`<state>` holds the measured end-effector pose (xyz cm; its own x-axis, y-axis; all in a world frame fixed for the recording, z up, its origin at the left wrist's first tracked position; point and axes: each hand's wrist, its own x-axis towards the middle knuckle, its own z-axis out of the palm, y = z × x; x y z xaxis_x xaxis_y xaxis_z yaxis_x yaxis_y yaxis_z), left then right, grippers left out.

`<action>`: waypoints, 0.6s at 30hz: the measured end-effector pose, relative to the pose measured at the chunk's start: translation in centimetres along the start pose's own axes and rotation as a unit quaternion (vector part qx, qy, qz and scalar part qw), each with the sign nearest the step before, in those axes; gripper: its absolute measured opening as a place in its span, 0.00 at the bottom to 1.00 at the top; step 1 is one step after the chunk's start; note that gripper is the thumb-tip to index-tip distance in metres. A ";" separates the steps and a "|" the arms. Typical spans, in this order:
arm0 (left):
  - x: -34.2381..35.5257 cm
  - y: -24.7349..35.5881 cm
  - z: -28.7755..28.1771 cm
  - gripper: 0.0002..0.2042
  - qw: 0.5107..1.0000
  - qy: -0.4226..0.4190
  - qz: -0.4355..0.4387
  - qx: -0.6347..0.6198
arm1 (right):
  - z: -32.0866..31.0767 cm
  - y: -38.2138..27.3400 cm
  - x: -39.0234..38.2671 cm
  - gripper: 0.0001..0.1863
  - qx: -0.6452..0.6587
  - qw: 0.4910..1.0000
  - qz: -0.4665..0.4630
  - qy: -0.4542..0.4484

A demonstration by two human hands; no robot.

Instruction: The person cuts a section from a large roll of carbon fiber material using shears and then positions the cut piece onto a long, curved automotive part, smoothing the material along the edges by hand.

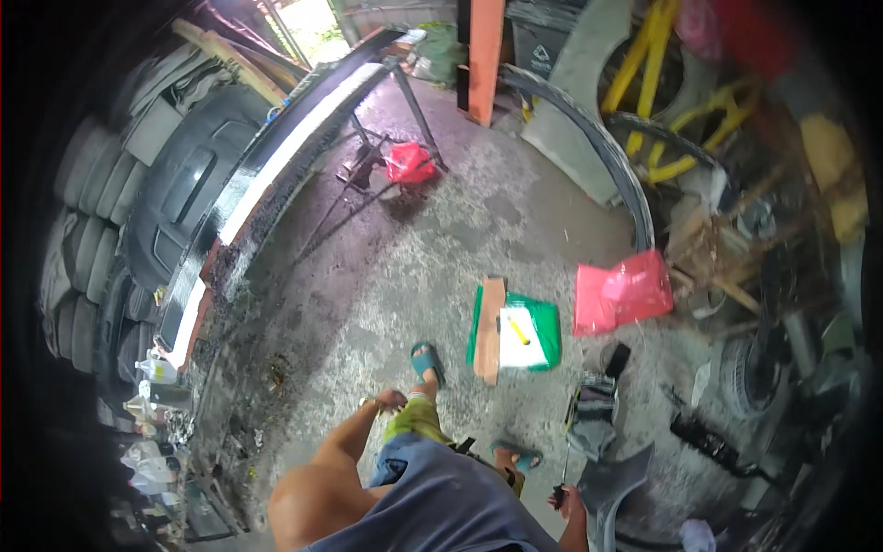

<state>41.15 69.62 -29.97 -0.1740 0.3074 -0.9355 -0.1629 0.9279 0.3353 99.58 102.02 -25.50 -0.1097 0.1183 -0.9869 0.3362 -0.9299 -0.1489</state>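
Note:
My left hand hangs beside my left leg, just above the green sandal; its fingers look loosely apart with nothing in them. My right hand is low on the right, closed around a black-handled tool with a thin straight shaft pointing away from me. The tool's exact kind is too small to make out. Beyond that hand lies a grey cloth-like bundle on the concrete floor, and a curved grey panel is close beside it.
A green plastic sheet lies ahead with a brown strip and white paper. Red plastic bags lie to its right. A long curved panel spans the left on a metal stand. A tyre and scrap crowd the right.

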 end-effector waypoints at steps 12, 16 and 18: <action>-2.4 5.8 -19.6 0.20 0.917 0.201 0.207 -0.275 | 44.3 -22.9 1.6 0.15 -0.373 0.867 -0.325 0.054; -6.5 19.0 -25.2 0.24 0.911 0.157 0.297 -0.239 | 65.3 -28.9 -6.4 0.18 -0.382 0.747 -0.535 -0.098; -8.3 27.8 -27.0 0.25 0.860 0.161 0.384 -0.293 | 72.5 -31.6 -8.7 0.28 -0.436 0.682 -0.577 -0.107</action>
<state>11.82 87.18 -9.83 -0.6942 0.6206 -0.3645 -0.3247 0.1819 0.9282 22.07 105.15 -7.65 -0.8745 0.4566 -0.1637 0.3296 0.3116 -0.8912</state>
